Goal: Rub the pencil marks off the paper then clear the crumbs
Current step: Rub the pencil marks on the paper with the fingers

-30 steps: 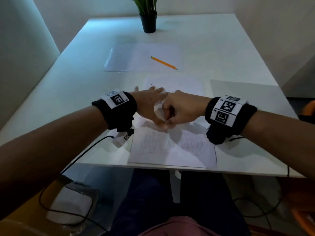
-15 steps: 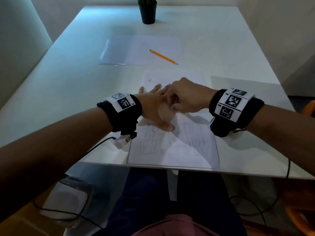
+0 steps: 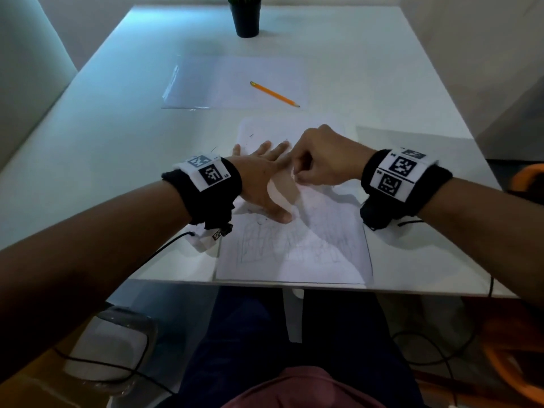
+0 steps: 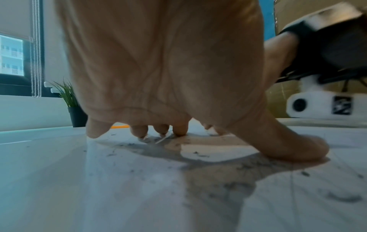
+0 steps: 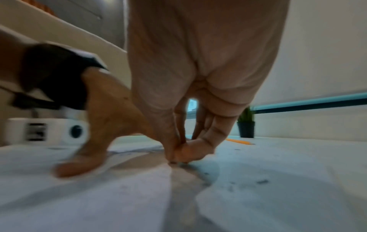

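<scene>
A white paper [image 3: 294,254] with faint pencil scribbles lies at the table's near edge. My left hand [image 3: 270,181] presses flat on its upper left part, fingers spread and thumb out. My right hand [image 3: 295,178] is curled just right of it, beside the left index finger. In the right wrist view its pinched fingertips [image 5: 184,150] touch the sheet, holding a small eraser almost wholly hidden by them. Dark crumbs [image 4: 200,155] are scattered on the paper around both hands, with more crumbs [image 5: 262,182] near the right hand.
An orange pencil [image 3: 275,94] lies on a clear plastic sleeve [image 3: 206,83] farther back. A black plant pot [image 3: 245,17] stands at the far edge. Another pale sheet [image 3: 412,148] lies to the right. Cables hang below the table's front edge.
Both hands have shifted farther up the paper, away from me. The left hand has flattened onto the sheet, and the right hand has moved over beside its index finger.
</scene>
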